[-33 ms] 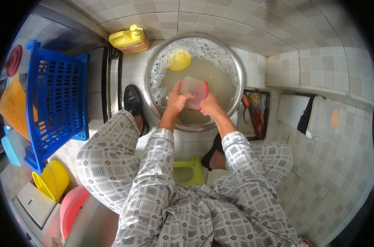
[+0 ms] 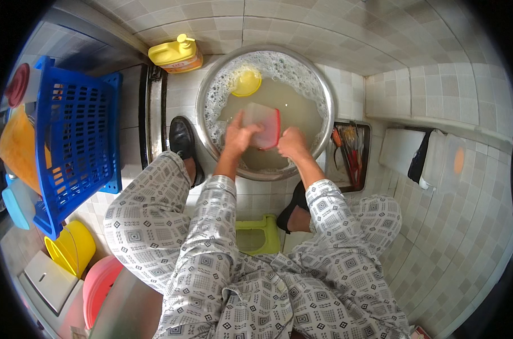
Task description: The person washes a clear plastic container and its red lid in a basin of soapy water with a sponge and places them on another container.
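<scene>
Close by, under the person, is a little green stool [image 2: 260, 234] on the tiled floor [image 2: 437, 226]. Two knees in patterned grey and white clothes spread out to each side, and two black shoes [image 2: 183, 141] stand on the tiles.

Past the knees is a big round metal basin [image 2: 203, 130]. It is full of cloudy water, with white soap bubbles along its far and left rim. The left hand [image 2: 239, 135] and the right hand [image 2: 293, 144] both reach into it. They hold a clear plastic box with a red rim [image 2: 263, 127] just above the water, in the middle of the basin. The left hand's fingers lie flat on the box's left side. The right hand is closed on its right edge. A small yellow bowl [image 2: 247, 83] floats at the far side of the basin, apart from the hands.

Left of the basin, a big blue basket [image 2: 70, 135] with holes lies on the floor. A yellow cup [image 2: 73, 248] and a pink tub [image 2: 101, 285] stand near its close end. Behind the basin, a yellow soap bottle [image 2: 174, 53] lies by the wall.

To the right, a small dark tray [image 2: 365, 131] in the floor holds red and orange tools. The basin almost touches the tray and the wall tiles, so there is little room there. More bare floor shows on the right.
</scene>
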A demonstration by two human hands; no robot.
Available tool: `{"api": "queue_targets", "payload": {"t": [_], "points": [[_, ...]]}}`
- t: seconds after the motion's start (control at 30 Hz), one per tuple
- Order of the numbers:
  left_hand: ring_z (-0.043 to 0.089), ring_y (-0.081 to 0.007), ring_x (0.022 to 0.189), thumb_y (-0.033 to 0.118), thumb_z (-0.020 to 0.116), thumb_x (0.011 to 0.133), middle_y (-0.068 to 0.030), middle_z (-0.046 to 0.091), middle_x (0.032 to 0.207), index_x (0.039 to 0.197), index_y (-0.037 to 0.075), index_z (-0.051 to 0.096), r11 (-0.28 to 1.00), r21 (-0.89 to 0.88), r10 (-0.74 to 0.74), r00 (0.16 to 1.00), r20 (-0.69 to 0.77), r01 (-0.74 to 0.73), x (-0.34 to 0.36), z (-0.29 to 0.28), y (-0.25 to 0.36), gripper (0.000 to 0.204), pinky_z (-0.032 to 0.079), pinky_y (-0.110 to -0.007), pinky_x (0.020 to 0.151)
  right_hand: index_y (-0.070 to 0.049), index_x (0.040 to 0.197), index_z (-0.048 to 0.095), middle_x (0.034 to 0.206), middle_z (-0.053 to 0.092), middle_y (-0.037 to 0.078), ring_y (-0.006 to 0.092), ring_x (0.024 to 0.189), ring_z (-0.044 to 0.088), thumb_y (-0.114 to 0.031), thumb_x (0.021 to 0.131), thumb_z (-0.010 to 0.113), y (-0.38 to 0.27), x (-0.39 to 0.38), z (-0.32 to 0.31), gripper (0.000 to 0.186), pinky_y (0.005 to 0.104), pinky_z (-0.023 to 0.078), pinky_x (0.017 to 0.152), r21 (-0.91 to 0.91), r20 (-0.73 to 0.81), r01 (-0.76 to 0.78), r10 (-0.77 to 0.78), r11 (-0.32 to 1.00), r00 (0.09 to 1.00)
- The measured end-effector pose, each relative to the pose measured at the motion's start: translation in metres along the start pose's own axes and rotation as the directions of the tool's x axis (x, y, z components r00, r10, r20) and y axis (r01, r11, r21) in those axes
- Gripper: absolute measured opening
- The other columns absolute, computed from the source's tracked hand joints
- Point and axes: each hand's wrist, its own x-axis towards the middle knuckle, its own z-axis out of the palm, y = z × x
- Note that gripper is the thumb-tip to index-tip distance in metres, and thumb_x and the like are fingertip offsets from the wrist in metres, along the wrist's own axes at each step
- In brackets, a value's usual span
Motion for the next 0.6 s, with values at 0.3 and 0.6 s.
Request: {"api": "queue_targets", "payload": {"t": [0.3,0.6], "points": [[0.058,-0.0204,0.101,0.051,0.067,0.077,-0.0054,0.059,0.141,0.16,0.021,0.036,0.95,-0.222,-0.176,0.965,0.196,0.219,-0.002,-0.031,0.035,0.094,0.037,-0.031,0.065,0.001,0.139,0.045,0.137,0.05,0.029,0.0395,0.115,0.06,-0.039,0.093,0.064,0.009,-0.011,-0.024,0.064,0.0509,0.061,0.08,0.583,0.241,-0.099,-0.055,0.806,0.969],[0.059,-0.0216,0.095,0.05,0.067,0.079,-0.0051,0.062,0.127,0.152,0.022,0.046,0.912,-0.296,-0.189,0.932,0.309,0.283,-0.005,-0.011,0.012,0.081,0.042,-0.033,0.062,-0.012,0.159,0.031,0.155,0.04,0.016,0.0376,0.133,0.047,-0.058,0.082,0.072,-0.03,-0.034,-0.02,0.098,0.0546,0.054,0.093,0.451,0.338,-0.028,-0.142,0.892,0.93]]}}
